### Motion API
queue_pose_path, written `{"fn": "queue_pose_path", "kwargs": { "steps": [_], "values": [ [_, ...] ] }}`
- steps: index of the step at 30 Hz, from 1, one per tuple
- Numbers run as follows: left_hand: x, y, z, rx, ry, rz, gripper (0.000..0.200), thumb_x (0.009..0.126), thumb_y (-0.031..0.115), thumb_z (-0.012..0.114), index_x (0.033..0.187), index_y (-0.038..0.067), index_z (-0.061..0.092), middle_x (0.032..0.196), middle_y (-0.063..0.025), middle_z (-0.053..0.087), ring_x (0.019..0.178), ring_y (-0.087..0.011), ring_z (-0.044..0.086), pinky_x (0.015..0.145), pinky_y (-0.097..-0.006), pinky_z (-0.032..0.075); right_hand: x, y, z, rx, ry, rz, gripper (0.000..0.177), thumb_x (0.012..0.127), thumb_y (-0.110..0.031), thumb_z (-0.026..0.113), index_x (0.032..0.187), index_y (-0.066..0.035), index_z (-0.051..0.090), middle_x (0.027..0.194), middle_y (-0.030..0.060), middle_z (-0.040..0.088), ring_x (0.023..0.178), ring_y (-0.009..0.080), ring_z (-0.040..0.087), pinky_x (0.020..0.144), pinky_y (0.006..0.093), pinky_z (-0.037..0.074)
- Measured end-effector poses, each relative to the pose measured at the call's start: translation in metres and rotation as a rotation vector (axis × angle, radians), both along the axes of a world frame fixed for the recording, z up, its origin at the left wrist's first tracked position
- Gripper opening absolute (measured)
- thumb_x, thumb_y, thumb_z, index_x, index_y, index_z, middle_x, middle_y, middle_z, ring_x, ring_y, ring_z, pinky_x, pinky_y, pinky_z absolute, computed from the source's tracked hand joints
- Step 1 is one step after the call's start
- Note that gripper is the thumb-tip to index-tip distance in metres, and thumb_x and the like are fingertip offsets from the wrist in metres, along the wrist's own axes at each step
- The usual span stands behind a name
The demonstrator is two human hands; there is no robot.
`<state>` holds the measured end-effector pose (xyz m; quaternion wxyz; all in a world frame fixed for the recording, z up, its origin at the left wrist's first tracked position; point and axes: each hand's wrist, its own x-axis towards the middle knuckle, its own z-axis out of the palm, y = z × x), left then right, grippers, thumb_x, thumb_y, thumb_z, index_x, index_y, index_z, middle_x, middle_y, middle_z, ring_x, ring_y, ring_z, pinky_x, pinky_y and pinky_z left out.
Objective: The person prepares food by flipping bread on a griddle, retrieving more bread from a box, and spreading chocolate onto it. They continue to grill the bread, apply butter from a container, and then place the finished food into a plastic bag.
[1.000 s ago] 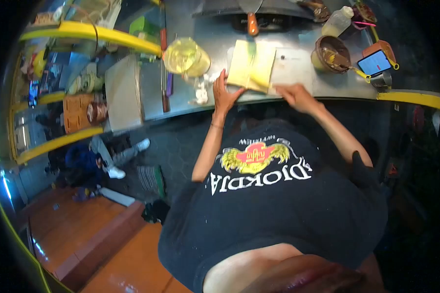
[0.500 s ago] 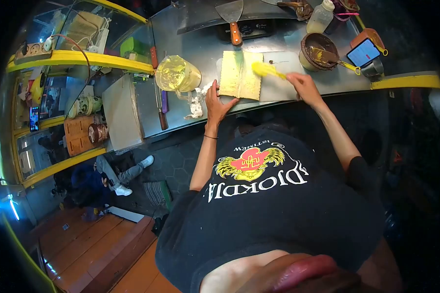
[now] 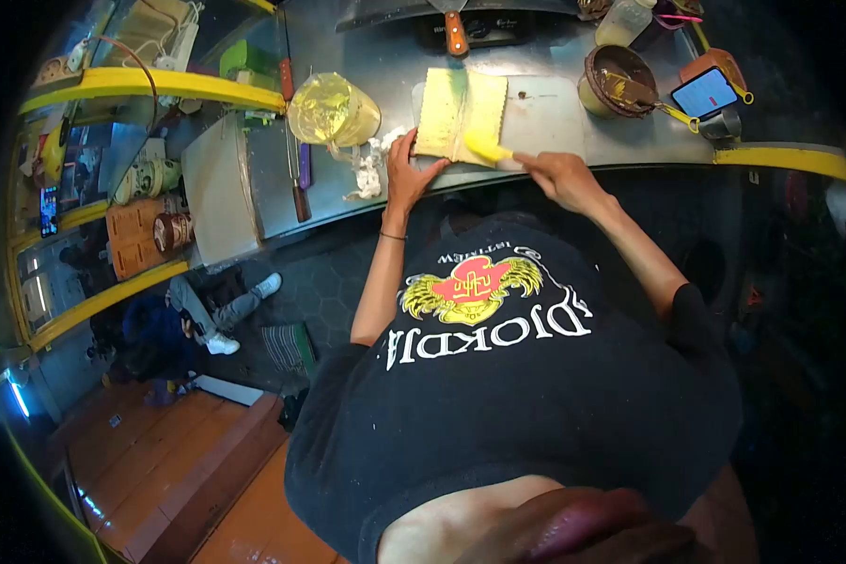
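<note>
A slab of bread with ridged edges lies unfolded on a pale board, yellow spread over its face and a green tint near the crease. My left hand rests at its lower left corner, fingers and thumb apart, touching the edge. My right hand is closed around the handle of a yellow spatula, whose head lies on the lower right part of the bread. To the left stands a clear jug smeared with yellow spread, with a crumpled white tissue beside it.
A brown-coated tub, a phone and a bottle stand at the right. Behind the bread is a wooden-handled scraper. Long-handled knives lie left of the jug. Someone in grey trousers sits beyond the glass case.
My right hand has moved left and toward me, bringing the spatula from the bread's upper right edge to its lower part. My left hand stays at the bread's corner. The camera view has shifted slightly.
</note>
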<state>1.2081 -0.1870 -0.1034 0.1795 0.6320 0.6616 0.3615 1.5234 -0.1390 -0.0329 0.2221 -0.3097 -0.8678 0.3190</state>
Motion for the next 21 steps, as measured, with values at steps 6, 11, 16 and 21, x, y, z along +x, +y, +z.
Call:
{"fn": "queue_pose_path", "kwargs": {
  "steps": [6,11,16,21],
  "values": [
    [-0.002,0.0,0.0,-0.022,-0.042,0.017,0.076,0.066,0.032,0.086,0.127,0.002,0.053,0.112,-0.0131,0.056,0.1,-0.0276,0.056,0.086,-0.0364,0.046,0.001,0.001,0.005,-0.173,0.148,-0.213,0.022,0.091,-0.013,0.06,0.108,-0.002,0.067,0.095,0.0191,0.068,0.081,0.0357,0.067,0.07,0.0359,0.052],
    [-0.005,-0.001,-0.007,0.061,-0.029,0.004,0.072,0.066,0.032,0.086,0.125,0.001,0.057,0.113,-0.0147,0.056,0.099,-0.0292,0.055,0.087,-0.0376,0.046,-0.016,-0.027,-0.002,-0.046,0.12,-0.081,0.018,0.091,-0.013,0.061,0.1,0.001,0.068,0.087,0.0182,0.068,0.074,0.0368,0.066,0.064,0.0369,0.051],
    [0.0,-0.009,-0.007,0.055,0.031,0.087,0.058,0.069,0.028,0.084,0.118,0.002,0.064,0.106,-0.0141,0.056,0.104,-0.0301,0.051,0.092,-0.0392,0.042,-0.017,-0.025,0.012,-0.173,0.116,-0.447,0.018,0.088,-0.013,0.065,0.102,-0.001,0.067,0.079,0.0163,0.067,0.068,0.035,0.064,0.061,0.0362,0.05],
    [-0.017,-0.018,0.002,0.02,0.169,0.061,0.047,0.073,0.02,0.078,0.114,0.001,0.065,0.107,-0.0144,0.057,0.104,-0.0318,0.051,0.091,-0.0407,0.042,-0.034,-0.062,0.004,0.052,-0.073,-0.234,0.029,0.081,-0.002,0.071,0.111,-0.005,0.069,0.065,0.0132,0.059,0.054,0.0261,0.059,0.052,0.0365,0.046]
  ]
}}
